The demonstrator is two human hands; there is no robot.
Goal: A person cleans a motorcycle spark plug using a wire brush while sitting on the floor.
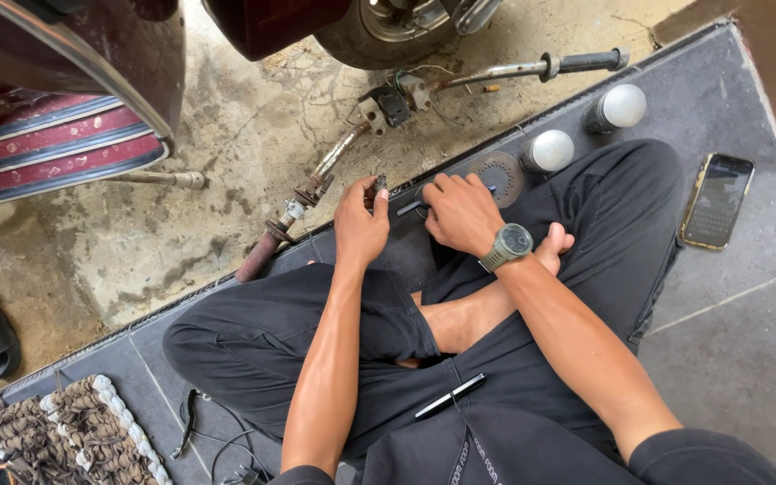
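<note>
I sit cross-legged in dark trousers on a grey tiled floor. My left hand point(358, 220) pinches a small dark metal part point(379, 186) between thumb and fingers. My right hand point(462, 211), with a grey watch on its wrist, grips a thin dark tool point(409, 207) whose tip points left toward that part. Just beyond both hands lies a rusty handlebar point(316, 175) with loose wiring, switch blocks and a black grip at its far end. A round perforated metal disc point(501, 172) lies right behind my right hand.
Two spray cans point(547, 152) with white caps lie past my right knee. A phone point(717, 200) lies on the floor at right. A pen point(450, 395) rests on my lap. A maroon scooter body point(74, 81) and wheel point(388, 31) stand ahead; sandal, woven mat, pliers at left.
</note>
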